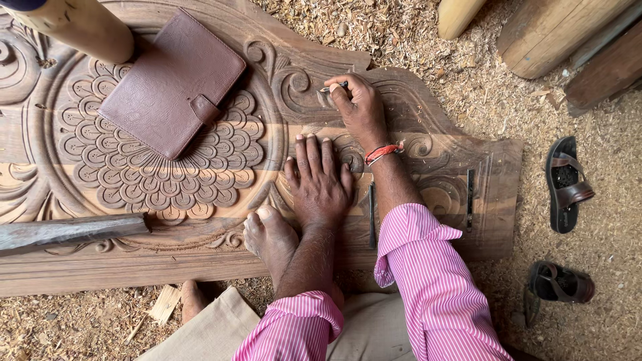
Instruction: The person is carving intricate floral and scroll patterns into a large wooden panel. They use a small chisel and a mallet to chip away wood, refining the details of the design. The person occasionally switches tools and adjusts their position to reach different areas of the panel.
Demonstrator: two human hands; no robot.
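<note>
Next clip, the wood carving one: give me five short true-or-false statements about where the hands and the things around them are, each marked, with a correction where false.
1. The right hand holds a thin tool against the carved panel. True.
2. The left hand grips a mallet. False: it lies flat on the panel, empty.
3. A brown wallet lies on the carved flower. True.
4. Both sandals sit on the panel. False: they lie on the wood shavings beside it.
5. A bare foot rests on the panel's edge. True.
</note>
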